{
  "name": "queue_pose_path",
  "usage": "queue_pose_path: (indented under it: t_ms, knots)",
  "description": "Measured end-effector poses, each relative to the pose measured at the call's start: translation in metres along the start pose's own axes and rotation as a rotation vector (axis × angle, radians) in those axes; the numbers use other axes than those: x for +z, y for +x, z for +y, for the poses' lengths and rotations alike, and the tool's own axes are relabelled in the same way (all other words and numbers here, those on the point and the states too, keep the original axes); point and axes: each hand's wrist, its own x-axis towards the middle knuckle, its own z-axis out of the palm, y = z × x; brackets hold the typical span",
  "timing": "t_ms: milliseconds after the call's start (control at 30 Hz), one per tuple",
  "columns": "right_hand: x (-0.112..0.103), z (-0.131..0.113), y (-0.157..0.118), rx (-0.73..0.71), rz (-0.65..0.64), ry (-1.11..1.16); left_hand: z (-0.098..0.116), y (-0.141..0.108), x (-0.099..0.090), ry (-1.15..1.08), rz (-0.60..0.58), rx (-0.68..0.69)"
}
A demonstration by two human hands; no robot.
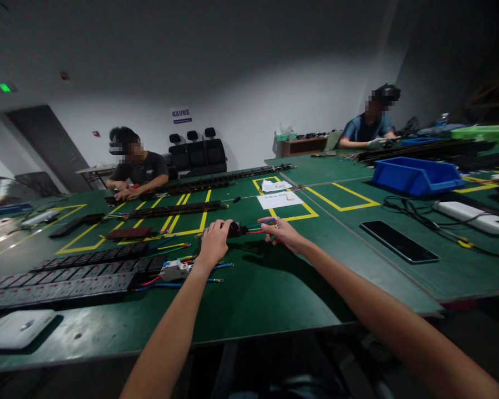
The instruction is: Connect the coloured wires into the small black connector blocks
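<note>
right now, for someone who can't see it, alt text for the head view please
The left hand grips a black part while the right hand touches its coloured wires above a green table. Socket strips lie to the left, a phone and blue bin to the right.

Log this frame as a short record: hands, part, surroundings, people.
left hand: fingers over a black part, hand closed on it
right hand: fingers at the part's coloured wires; grip unclear
surface: green table with yellow markings
left side: long strips with wire ends, white device near the edge
right side: phone lying flat, blue bin beyond it
ahead: white paper sheet
people: one across at left, one across at right
</note>
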Motion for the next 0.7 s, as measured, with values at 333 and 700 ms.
queue_pose_path:
  t_ms: [333, 700]
  knots:
    - [-0.016, 0.019, 0.012, -0.117, 0.027, -0.699, -0.007, -0.003, 0.008, 0.038, -0.121, -0.078]
    - [-0.019, 0.012, 0.004, -0.144, 0.112, -1.173, -0.006, -0.006, 0.023, -0.109, -0.058, 0.153]
